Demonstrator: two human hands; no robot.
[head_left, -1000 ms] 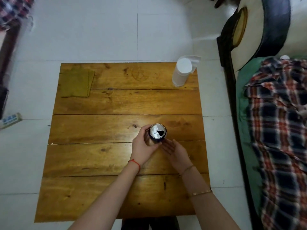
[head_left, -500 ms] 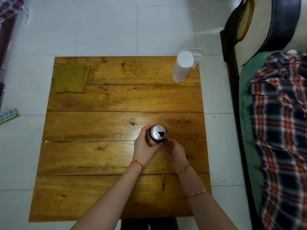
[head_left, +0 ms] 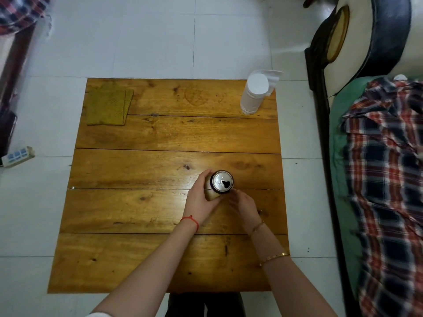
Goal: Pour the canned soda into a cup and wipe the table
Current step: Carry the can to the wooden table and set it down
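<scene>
An opened soda can [head_left: 221, 182] stands upright near the middle of the wooden table [head_left: 137, 170], its silver top and dark mouth facing up. My left hand [head_left: 199, 197] wraps around the can's left side. My right hand [head_left: 243, 207] is blurred just right of the can's base, fingers near it; contact is unclear. A stack of white cups [head_left: 254, 93], upside down in a plastic sleeve, stands at the far right corner. A folded olive cloth [head_left: 107, 108] lies flat at the far left corner.
A bed with a green sheet and plaid blanket [head_left: 384, 179] runs along the table's right side, with a dark headboard [head_left: 338, 40] beyond. White tiled floor surrounds the table. A power strip [head_left: 17, 156] lies on the floor at left.
My right hand has drawn in from lying flat beside the can to a curled pose by its base. The left hand keeps its grip. The camera view has shifted slightly.
</scene>
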